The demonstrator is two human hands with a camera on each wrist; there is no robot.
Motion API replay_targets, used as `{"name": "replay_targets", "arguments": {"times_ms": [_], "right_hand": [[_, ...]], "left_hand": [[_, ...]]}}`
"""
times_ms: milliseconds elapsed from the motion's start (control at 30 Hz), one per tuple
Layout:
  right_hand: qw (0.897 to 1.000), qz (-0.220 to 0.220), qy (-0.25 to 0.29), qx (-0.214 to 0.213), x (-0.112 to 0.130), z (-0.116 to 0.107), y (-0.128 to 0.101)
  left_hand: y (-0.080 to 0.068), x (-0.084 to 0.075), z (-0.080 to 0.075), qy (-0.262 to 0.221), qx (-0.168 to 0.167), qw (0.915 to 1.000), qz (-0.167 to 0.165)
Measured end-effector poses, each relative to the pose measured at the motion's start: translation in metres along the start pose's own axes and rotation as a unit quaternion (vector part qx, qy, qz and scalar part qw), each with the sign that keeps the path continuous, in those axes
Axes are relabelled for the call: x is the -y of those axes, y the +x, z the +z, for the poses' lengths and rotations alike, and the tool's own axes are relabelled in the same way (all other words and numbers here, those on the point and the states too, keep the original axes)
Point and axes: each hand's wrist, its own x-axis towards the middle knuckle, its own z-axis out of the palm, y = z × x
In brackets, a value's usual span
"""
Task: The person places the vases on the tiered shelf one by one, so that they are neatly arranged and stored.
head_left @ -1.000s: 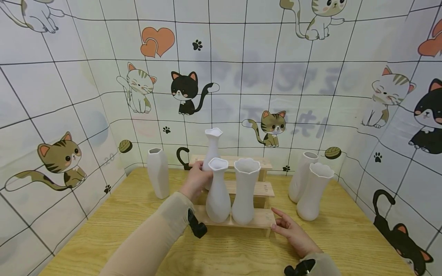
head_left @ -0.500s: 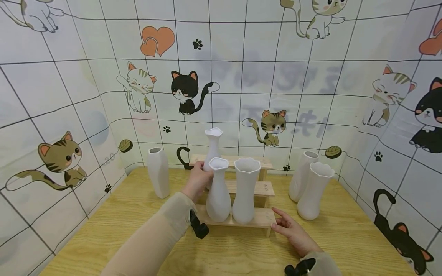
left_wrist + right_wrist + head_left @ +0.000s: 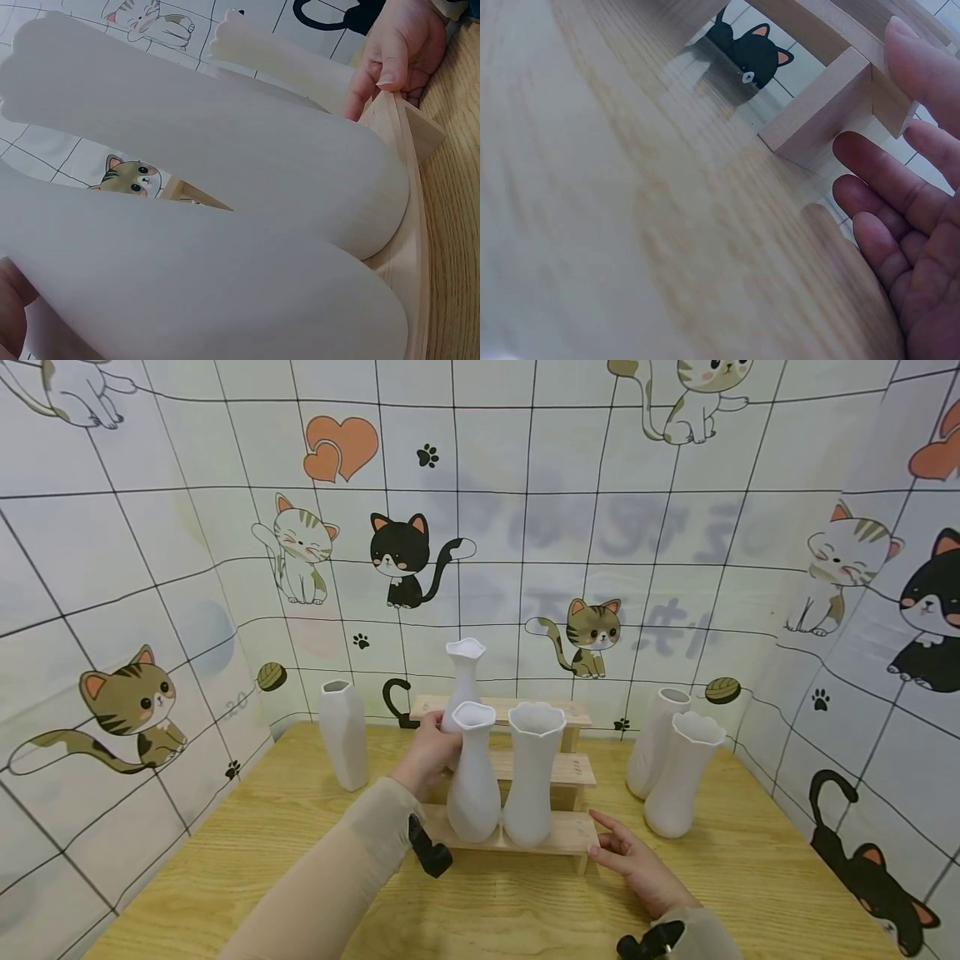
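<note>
A three-tier wooden stand (image 3: 576, 833) holds white vases. My left hand (image 3: 426, 755) grips a slender vase with a flared rim (image 3: 464, 670) at the stand's left side; a front vase hides its lower part. On the bottom step, a round-bellied vase (image 3: 474, 797) stands to the left of a wider scalloped vase (image 3: 533, 777). Both fill much of the left wrist view, with left fingers (image 3: 11, 315) at its lower left edge. My right hand (image 3: 636, 864) pinches the right end of the bottom step between thumb and index finger; its other fingers (image 3: 881, 244) are loosely bent.
Two white vases stand right of the stand, a scalloped one (image 3: 681, 777) partly in front of another (image 3: 651, 756). An angular white vase (image 3: 343, 735) stands at the left. The wood-grain table (image 3: 480, 910) meets cat-printed sheeting (image 3: 495, 527) at the back and sides.
</note>
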Motion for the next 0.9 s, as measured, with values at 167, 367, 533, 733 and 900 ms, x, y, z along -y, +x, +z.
{"name": "replay_targets", "arguments": {"times_ms": [167, 367, 533, 733, 900], "right_hand": [[1.000, 0.002, -0.002, -0.002, 0.000, 0.001, 0.001], [1.000, 0.004, -0.003, -0.003, 0.001, 0.001, 0.001], [1.000, 0.004, 0.000, -0.003, 0.002, 0.001, 0.000], [1.000, 0.004, 0.005, -0.001, 0.000, 0.000, 0.000], [1.000, 0.002, 0.003, -0.001, 0.000, 0.000, 0.000]], "left_hand": [[0.000, 0.000, -0.004, -0.009, 0.009, 0.9999, 0.002], [-0.004, 0.002, -0.016, -0.044, 0.033, 0.9984, 0.013], [-0.008, 0.008, -0.034, -0.008, 0.034, 0.9993, 0.009], [-0.014, 0.017, -0.055, 0.014, 0.027, 0.9994, 0.015], [-0.024, 0.028, -0.068, 0.023, 0.022, 0.9994, 0.014]]}}
